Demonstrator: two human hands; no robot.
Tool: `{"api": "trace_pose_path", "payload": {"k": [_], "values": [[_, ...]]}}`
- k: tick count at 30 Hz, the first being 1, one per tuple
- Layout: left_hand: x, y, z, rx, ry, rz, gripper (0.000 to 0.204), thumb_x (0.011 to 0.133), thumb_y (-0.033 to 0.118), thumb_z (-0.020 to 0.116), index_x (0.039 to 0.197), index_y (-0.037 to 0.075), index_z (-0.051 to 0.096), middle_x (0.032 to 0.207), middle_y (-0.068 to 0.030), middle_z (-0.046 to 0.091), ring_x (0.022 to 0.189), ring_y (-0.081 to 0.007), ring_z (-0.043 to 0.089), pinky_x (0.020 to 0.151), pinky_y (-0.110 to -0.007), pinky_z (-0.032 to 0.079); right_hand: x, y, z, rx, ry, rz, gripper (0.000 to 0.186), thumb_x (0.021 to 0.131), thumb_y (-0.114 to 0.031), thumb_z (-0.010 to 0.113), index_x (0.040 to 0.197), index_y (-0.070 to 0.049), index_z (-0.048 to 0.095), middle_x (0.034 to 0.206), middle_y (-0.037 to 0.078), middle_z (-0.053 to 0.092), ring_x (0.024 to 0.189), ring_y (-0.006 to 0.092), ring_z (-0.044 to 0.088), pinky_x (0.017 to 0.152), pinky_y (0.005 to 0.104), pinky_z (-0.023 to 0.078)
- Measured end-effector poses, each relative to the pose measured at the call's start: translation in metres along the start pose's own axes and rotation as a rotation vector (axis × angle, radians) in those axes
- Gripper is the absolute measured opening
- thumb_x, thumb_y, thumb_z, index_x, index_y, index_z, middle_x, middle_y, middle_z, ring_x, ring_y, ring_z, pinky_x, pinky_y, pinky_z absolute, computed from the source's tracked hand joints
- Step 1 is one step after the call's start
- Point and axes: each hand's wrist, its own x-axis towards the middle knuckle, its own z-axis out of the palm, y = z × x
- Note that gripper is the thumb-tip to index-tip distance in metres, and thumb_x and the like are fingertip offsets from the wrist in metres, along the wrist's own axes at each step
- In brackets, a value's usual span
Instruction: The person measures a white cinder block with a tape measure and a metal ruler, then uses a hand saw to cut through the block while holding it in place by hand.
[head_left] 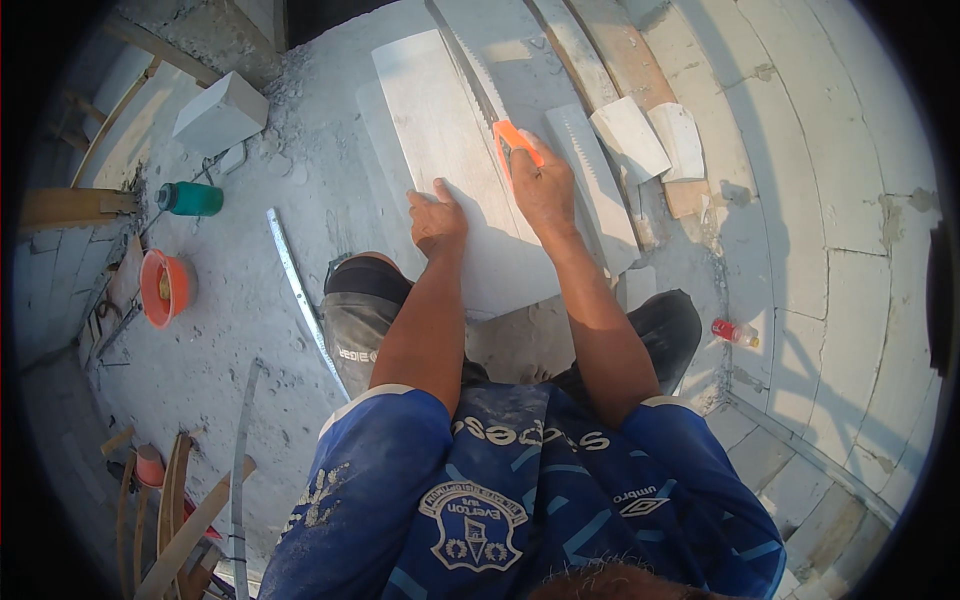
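Observation:
A long pale block [425, 110] lies in front of me, reaching away between my knees. My right hand [545, 190] is wrapped round the orange handle of a handsaw [500, 135]. Its toothed blade points away from me along the block's right side. Fingers apart, my left hand [438, 218] rests on the block's top near its left edge and grips nothing. To the right of the saw, the blade's jagged shadow falls on a pale surface [580, 160].
Two small block pieces [632, 140] sit on boards at the right. A block [222, 112], green bottle [190, 198], orange bucket [165, 288] and metal straightedge [295, 290] are on the left. A red-labelled bottle [735, 332] lies by the right wall.

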Motion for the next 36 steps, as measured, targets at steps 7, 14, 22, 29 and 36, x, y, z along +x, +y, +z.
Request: {"api": "trace_pose_path", "payload": {"k": [7, 14, 22, 29, 36], "values": [[0.0, -0.002, 0.0, -0.023, -0.013, 0.006, 0.075, 0.104, 0.058, 0.037, 0.149, -0.002, 0.038, 0.131, -0.0308, 0.062, 0.12, -0.0457, 0.063, 0.103, -0.05, 0.049, -0.003, 0.002, 0.012, -0.067, 0.013, -0.03, 0.05, 0.094, -0.025, 0.054, 0.134, 0.002, 0.063, 0.084, 0.022, 0.072, 0.077, 0.0305, 0.07, 0.075, 0.0401, 0.054], [0.002, -0.003, 0.001, -0.043, 0.005, 0.01, 0.076, 0.104, 0.059, 0.037, 0.149, -0.002, 0.038, 0.131, -0.0314, 0.062, 0.119, -0.0462, 0.063, 0.103, -0.05, 0.049, -0.004, 0.006, 0.014, -0.037, -0.02, 0.041, 0.049, 0.094, -0.026, 0.054, 0.133, 0.002, 0.064, 0.084, 0.022, 0.072, 0.076, 0.0302, 0.07, 0.075, 0.04, 0.054], [0.002, -0.003, 0.002, -0.034, -0.008, 0.006, 0.075, 0.104, 0.059, 0.038, 0.149, -0.002, 0.038, 0.13, -0.0306, 0.062, 0.119, -0.046, 0.063, 0.102, -0.051, 0.049, -0.003, 0.016, 0.019, -0.053, 0.032, -0.057, 0.051, 0.094, -0.026, 0.054, 0.133, 0.004, 0.063, 0.082, 0.023, 0.071, 0.074, 0.0314, 0.07, 0.074, 0.0402, 0.055], [0.003, -0.004, 0.002, -0.038, 0.008, 0.007, 0.075, 0.104, 0.059, 0.038, 0.148, -0.002, 0.039, 0.13, -0.0303, 0.062, 0.119, -0.0457, 0.063, 0.102, -0.051, 0.049, -0.005, 0.019, 0.013, -0.04, 0.019, 0.005, 0.05, 0.094, -0.026, 0.054, 0.133, 0.003, 0.064, 0.084, 0.024, 0.072, 0.076, 0.0345, 0.071, 0.076, 0.0416, 0.055], [0.002, -0.003, 0.001, -0.031, -0.006, 0.011, 0.075, 0.104, 0.059, 0.038, 0.147, -0.003, 0.04, 0.13, -0.0302, 0.062, 0.12, -0.0455, 0.063, 0.102, -0.051, 0.049, -0.02, 0.028, 0.011, -0.139, 0.029, -0.108, 0.05, 0.094, -0.027, 0.056, 0.132, 0.003, 0.064, 0.086, 0.027, 0.071, 0.081, 0.0409, 0.072, 0.077, 0.0441, 0.056]]}}
